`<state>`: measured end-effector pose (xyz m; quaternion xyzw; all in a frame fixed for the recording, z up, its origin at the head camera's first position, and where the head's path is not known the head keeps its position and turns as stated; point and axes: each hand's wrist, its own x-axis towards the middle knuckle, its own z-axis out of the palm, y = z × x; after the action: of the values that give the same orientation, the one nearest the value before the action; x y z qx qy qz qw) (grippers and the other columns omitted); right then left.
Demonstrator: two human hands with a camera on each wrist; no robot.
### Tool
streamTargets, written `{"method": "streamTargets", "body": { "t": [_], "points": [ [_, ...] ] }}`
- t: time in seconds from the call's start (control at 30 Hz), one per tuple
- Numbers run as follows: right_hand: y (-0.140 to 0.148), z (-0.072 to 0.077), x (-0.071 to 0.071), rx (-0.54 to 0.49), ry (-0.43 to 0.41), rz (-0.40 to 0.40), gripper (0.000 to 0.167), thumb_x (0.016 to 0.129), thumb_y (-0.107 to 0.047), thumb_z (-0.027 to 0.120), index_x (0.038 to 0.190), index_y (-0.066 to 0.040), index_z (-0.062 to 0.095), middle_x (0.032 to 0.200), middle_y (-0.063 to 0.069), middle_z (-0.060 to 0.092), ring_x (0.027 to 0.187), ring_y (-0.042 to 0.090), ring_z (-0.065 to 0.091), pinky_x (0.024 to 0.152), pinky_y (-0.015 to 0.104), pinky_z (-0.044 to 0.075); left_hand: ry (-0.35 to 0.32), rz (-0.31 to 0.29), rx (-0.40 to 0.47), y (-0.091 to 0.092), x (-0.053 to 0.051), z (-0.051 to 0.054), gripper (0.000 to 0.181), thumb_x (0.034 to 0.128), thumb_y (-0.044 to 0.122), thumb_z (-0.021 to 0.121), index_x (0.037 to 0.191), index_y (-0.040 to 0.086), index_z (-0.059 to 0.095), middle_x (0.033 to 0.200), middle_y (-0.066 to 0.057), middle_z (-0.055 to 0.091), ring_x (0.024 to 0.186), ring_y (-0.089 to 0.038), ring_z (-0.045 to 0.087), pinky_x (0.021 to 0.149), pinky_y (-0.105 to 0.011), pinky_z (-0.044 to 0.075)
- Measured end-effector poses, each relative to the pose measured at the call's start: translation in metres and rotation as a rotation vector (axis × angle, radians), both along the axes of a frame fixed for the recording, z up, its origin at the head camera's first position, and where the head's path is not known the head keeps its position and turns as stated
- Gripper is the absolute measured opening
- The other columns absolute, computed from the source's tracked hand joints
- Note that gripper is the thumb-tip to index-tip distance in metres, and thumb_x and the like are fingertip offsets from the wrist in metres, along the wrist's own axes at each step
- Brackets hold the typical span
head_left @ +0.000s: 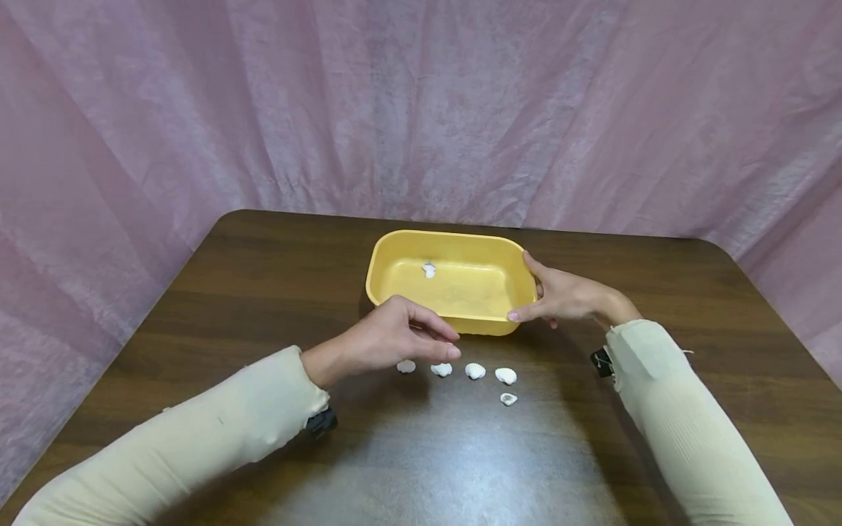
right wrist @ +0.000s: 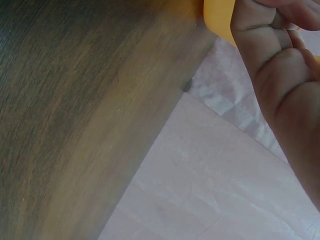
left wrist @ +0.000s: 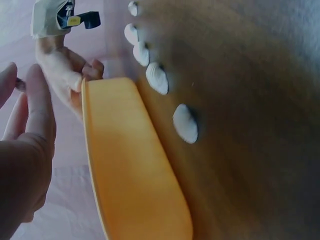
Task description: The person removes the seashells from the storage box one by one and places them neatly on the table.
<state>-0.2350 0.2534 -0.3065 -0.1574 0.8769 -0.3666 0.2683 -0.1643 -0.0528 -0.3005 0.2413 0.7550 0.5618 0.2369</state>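
Note:
My left hand [head_left: 395, 337] is raised in front of the yellow plastic tub [head_left: 401, 235]. Between its thumb and fingers it pinches a small shell [left wrist: 20, 84], mostly hidden by the fingertips. With thumb and fingers, my right hand [head_left: 567, 296] grips the tub's right end. Inside the tub, towards the back left, lie white shells [head_left: 429, 270], too small to count surely. Several white ridged shells form a row before the tub, among them a shell [head_left: 475, 371] near the middle and one [head_left: 506, 375] at the right end. A smaller shell [head_left: 509, 399] lies nearer me.
Everything stands on a dark brown wooden table [head_left: 276, 292] with rounded far corners. Behind it hangs a pink curtain [head_left: 421, 109]. A small dark device [head_left: 321, 422] sits at the left cuff, and another [head_left: 601, 361] at the right cuff.

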Motion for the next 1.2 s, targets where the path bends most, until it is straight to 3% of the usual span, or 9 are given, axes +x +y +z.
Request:
{"method": "streamTargets", "body": {
  "t": [0.1, 0.3, 0.6, 0.83, 1.0, 1.2],
  "points": [
    [0.000, 0.001, 0.001, 0.005, -0.007, -0.009, 0.124, 0.087, -0.032, 0.080, 0.156, -0.008, -0.020, 0.087, 0.010, 0.061, 0.064, 0.019, 0.050, 0.054, 0.033, 0.047, -0.068, 0.022, 0.067, 0.003, 0.003, -0.004, 0.017, 0.0832, 0.005, 0.080, 0.096, -0.005, 0.076, 0.079, -0.007, 0.074, 0.067, -0.014, 0.069, 0.071, -0.041, 0.058],
    [0.000, 0.003, 0.002, 0.015, -0.001, -0.010, 0.125, 0.087, -0.032, 0.080, 0.156, -0.006, -0.021, 0.087, 0.009, 0.060, 0.065, 0.019, 0.050, 0.055, 0.033, 0.047, -0.195, 0.054, 0.147, 0.012, 0.010, -0.014, 0.013, 0.0823, -0.004, 0.078, 0.091, -0.011, 0.072, 0.076, -0.017, 0.072, 0.060, -0.012, 0.066, 0.063, -0.033, 0.059],
    [-0.001, 0.003, 0.002, 0.044, 0.007, -0.018, 0.125, 0.087, -0.035, 0.080, 0.156, -0.006, -0.021, 0.085, 0.009, 0.056, 0.064, 0.020, 0.050, 0.056, 0.035, 0.048, -0.341, 0.089, 0.208, 0.024, 0.023, -0.032, 0.025, 0.0876, -0.008, 0.071, 0.109, -0.020, 0.066, 0.093, -0.023, 0.073, 0.076, -0.017, 0.073, 0.075, -0.035, 0.059],
    [-0.002, 0.005, 0.002, 0.057, 0.005, -0.023, 0.126, 0.086, -0.037, 0.080, 0.156, -0.007, -0.021, 0.086, 0.009, 0.057, 0.065, 0.020, 0.050, 0.058, 0.036, 0.049, -0.327, 0.057, 0.195, 0.029, 0.033, -0.040, 0.027, 0.0896, -0.007, 0.068, 0.115, -0.018, 0.065, 0.095, -0.023, 0.073, 0.087, -0.022, 0.074, 0.079, -0.034, 0.058],
    [-0.002, 0.005, 0.002, 0.051, 0.009, -0.012, 0.126, 0.086, -0.037, 0.080, 0.155, -0.006, -0.021, 0.083, 0.007, 0.056, 0.061, 0.020, 0.049, 0.056, 0.035, 0.049, -0.327, 0.088, 0.181, 0.035, 0.034, -0.044, 0.025, 0.0876, -0.009, 0.070, 0.111, -0.017, 0.065, 0.091, -0.021, 0.073, 0.081, -0.021, 0.073, 0.075, -0.034, 0.059],
    [-0.002, 0.005, 0.003, 0.036, 0.018, -0.001, 0.125, 0.087, -0.034, 0.080, 0.156, -0.005, -0.020, 0.081, 0.007, 0.054, 0.059, 0.019, 0.049, 0.054, 0.035, 0.048, -0.373, 0.146, 0.174, 0.042, 0.034, -0.052, 0.022, 0.0851, -0.011, 0.072, 0.105, -0.016, 0.066, 0.088, -0.020, 0.073, 0.075, -0.018, 0.071, 0.071, -0.033, 0.060]
  ]
}}
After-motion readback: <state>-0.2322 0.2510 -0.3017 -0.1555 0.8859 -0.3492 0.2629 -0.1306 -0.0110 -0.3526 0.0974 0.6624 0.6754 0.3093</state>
